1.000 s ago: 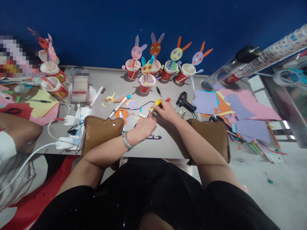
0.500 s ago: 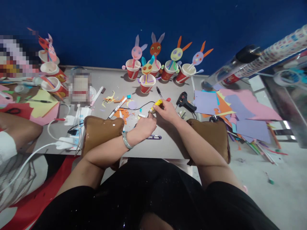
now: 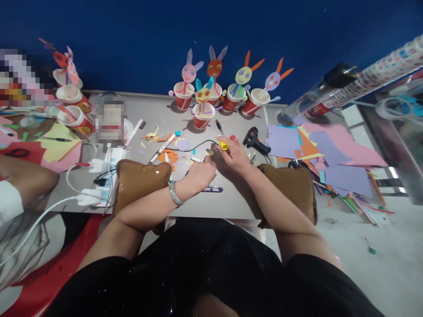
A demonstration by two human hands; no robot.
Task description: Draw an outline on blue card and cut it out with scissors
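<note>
My left hand point(image 3: 200, 175) is low over the table, fingers curled, with the index fingertip on a small yellowish paper piece point(image 3: 210, 152). A jade-coloured bangle point(image 3: 175, 193) circles that wrist. Just to the right, my right hand point(image 3: 235, 155) grips a yellow glue stick point(image 3: 223, 145), tilted and lifted off the paper piece. Part of the stick is hidden by the fingers. Below the left hand lies a purple-rimmed tool point(image 3: 213, 189), partly covered. A black pen point(image 3: 219, 127) and a black glue gun point(image 3: 256, 140) lie beyond the right hand.
Red paper cups with rabbit-faced paper figures point(image 3: 203, 115) stand along the blue wall. Coloured paper sheets point(image 3: 346, 178) lie at right; scraps point(image 3: 168, 157) and a white marker point(image 3: 162, 149) lie left of centre. Brown cushions point(image 3: 142, 182) flank my forearms. A power strip point(image 3: 107, 180) and another person's arm are at left.
My right hand has drawn the glue stick up and to the right, away from the paper piece, and tilted it. My left hand has stayed almost where it was.
</note>
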